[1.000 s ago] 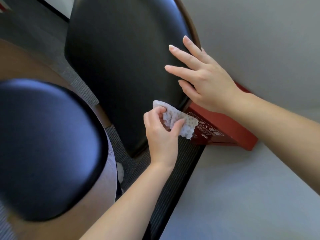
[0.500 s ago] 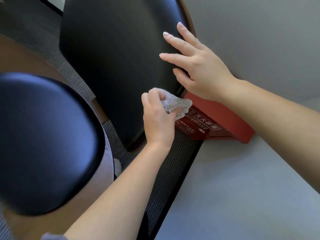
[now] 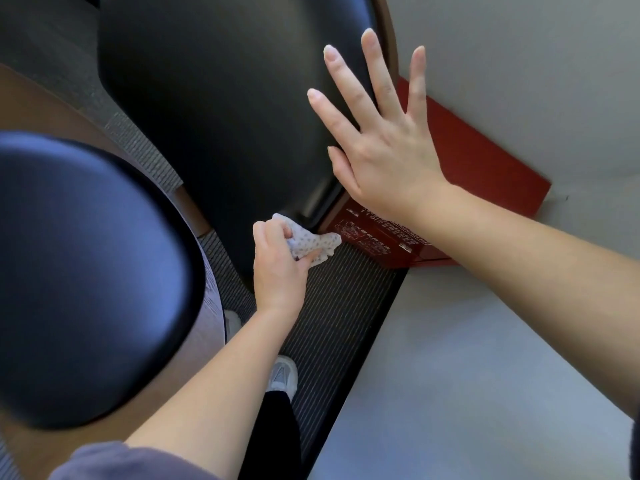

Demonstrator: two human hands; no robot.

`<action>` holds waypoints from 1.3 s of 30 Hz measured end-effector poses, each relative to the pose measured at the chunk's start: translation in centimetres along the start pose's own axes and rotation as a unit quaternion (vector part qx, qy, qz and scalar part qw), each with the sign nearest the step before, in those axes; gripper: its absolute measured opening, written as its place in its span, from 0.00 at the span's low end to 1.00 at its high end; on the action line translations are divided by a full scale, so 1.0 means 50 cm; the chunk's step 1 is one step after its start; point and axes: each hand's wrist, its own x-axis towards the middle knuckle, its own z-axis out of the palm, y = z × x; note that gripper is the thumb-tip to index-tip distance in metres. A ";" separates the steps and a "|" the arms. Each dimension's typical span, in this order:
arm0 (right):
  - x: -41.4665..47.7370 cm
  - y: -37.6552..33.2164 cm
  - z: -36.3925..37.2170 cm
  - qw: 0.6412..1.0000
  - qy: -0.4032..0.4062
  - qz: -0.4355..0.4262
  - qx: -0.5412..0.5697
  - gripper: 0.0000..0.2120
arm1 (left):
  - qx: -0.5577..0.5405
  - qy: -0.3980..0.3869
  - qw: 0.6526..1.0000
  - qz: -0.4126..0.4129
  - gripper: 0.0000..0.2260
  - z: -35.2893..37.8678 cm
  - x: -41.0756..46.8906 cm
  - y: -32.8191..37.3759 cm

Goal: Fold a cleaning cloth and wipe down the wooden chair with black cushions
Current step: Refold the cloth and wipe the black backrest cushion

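The left hand (image 3: 278, 271) is wiping, gripping the cloth (image 3: 311, 242) at the cushion (image 3: 214, 116)'s five-o'clock corner; the right hand (image 3: 384, 161), splayed, is bracing. Next, probably firm upward strokes.

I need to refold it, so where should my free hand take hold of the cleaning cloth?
Pinch the loose flap of the cleaning cloth that sticks out of the left hand toward the red box. Probably come from the right with the right hand, which is open; the rest is bunched inside the left fist.
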 end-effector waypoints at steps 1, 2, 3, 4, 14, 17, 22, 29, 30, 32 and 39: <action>-0.002 -0.005 0.000 1.000 -0.002 0.002 -0.006 0.25 | 0.000 0.003 1.000 0.001 0.22 0.001 -0.008 -0.002; -0.004 -0.011 -0.001 1.000 -0.006 0.003 -0.012 0.25 | -0.005 0.010 1.000 0.008 0.21 0.002 -0.019 -0.001; -0.005 -0.018 -0.002 1.000 -0.009 0.001 -0.018 0.25 | -0.015 0.020 1.000 0.018 0.20 0.004 -0.029 0.001; -0.005 -0.025 -0.002 1.000 -0.012 -0.002 -0.024 0.25 | -0.026 0.030 0.999 0.026 0.19 0.005 -0.039 0.006; 0.056 -0.061 -0.005 0.997 -0.044 -0.035 -0.049 0.20 | -0.086 0.061 0.993 0.061 0.14 -0.028 0.001 0.010; 0.084 -0.076 -0.003 0.995 -0.063 -0.034 -0.068 0.19 | -0.087 0.070 0.992 0.066 0.15 -0.033 0.026 0.003; 0.129 -0.099 0.005 0.984 -0.117 -0.053 -0.127 0.22 | -0.097 0.058 0.990 0.084 0.17 -0.049 0.105 -0.011; 0.214 -0.122 0.042 0.956 -0.204 -0.108 -0.183 0.27 | -0.113 0.003 0.992 0.061 0.20 -0.057 0.194 -0.040; 0.231 -0.123 0.050 0.952 -0.207 -0.120 -0.188 0.28 | -0.111 -0.001 0.992 0.062 0.21 -0.058 0.203 -0.045; 0.268 -0.120 0.062 0.947 -0.208 -0.139 -0.201 0.28 | -0.102 0.002 0.992 0.068 0.21 -0.061 0.225 -0.053; 0.380 -0.116 0.104 0.930 -0.191 -0.178 -0.260 0.31 | -0.071 0.009 0.997 0.031 0.18 -0.072 0.358 -0.100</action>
